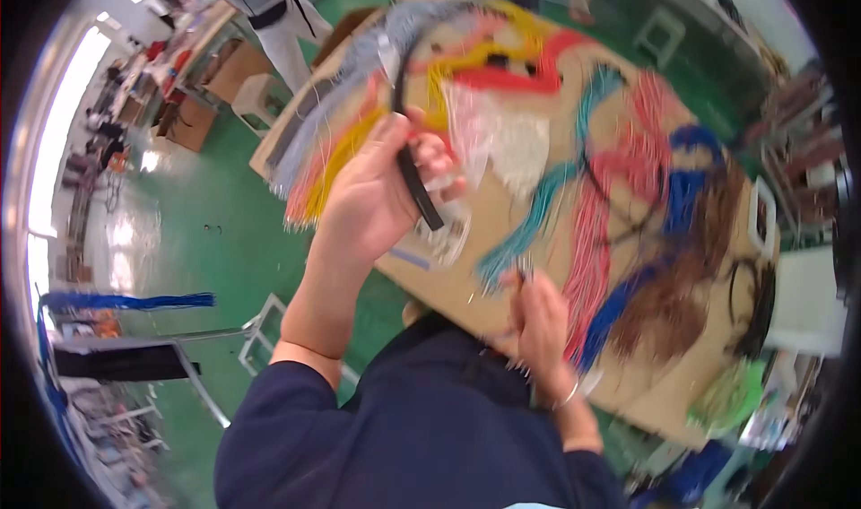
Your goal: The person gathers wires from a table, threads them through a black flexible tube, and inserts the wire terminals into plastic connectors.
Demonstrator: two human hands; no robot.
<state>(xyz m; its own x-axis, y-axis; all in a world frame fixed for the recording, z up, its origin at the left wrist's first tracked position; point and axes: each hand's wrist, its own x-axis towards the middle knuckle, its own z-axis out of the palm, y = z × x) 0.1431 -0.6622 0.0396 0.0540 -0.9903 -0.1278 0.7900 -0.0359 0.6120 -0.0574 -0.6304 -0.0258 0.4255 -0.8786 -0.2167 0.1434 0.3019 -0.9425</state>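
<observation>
My left hand (386, 182) is raised over the near left part of the table, closed round a black curved band (418, 189) that looks like a headband. The band stands nearly upright, its lower end poking out below my fingers and its upper part blurred. Lower and to the right, my right hand (540, 322) is by the table's near edge, fingers pinched together. A small thing at its fingertips is too smeared to name. Just beyond that hand lies a bundle of teal cords (529, 226), with pink cords (587, 267) to its right.
The wooden table (448, 295) carries yellow cords (336, 182), grey-blue cords (318, 132), blue cords (614, 312), brown strands (664, 321), clear plastic bags (520, 150) and more black bands (762, 303). A person (269, 11) stands beyond its far left side, near a white stool (258, 98).
</observation>
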